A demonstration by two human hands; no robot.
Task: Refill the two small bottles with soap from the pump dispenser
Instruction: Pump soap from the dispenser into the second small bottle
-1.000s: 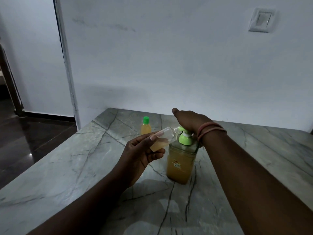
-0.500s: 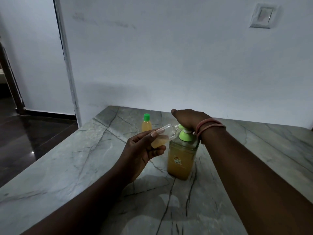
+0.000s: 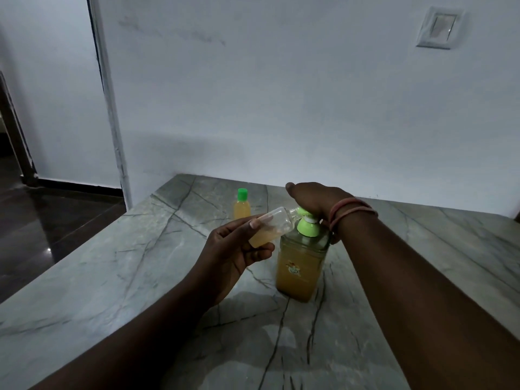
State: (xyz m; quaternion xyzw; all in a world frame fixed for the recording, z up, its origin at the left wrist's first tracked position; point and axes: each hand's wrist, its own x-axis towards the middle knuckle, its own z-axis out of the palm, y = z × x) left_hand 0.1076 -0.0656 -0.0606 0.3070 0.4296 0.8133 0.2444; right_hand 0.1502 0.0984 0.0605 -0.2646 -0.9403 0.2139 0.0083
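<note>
The dispenser [image 3: 298,266] stands on the marble counter [image 3: 112,277], well filled with amber soap, its green pump [image 3: 308,226] on top. The right hand [image 3: 315,199] lies flat over the pump head, palm down and pressing rather than gripping. The left hand [image 3: 233,254], just left of the dispenser, pinches an open bottle [image 3: 270,230] between thumb and fingers, tilted so its neck meets the pump spout. Soap fills only its lower end, so the filling of this one looks partly done. The second bottle [image 3: 241,207] stands upright behind and left of the dispenser, green cap on, amber nearly to the neck; it seems already filled.

The held bottle is probably thin clear plastic, light and easily squeezed, so a firm pinch could dent it or push soap back out. A hold around its lower half, as now, keeps fingers clear of the mouth. Any soap on the outside would make it slippery. The dispenser looks heavy and stable enough to take downward pressing without a steadying grip, though a sideways push on the pump could tip it. The spout and neck are both narrow, so a small shift would send soap onto the counter.
</note>
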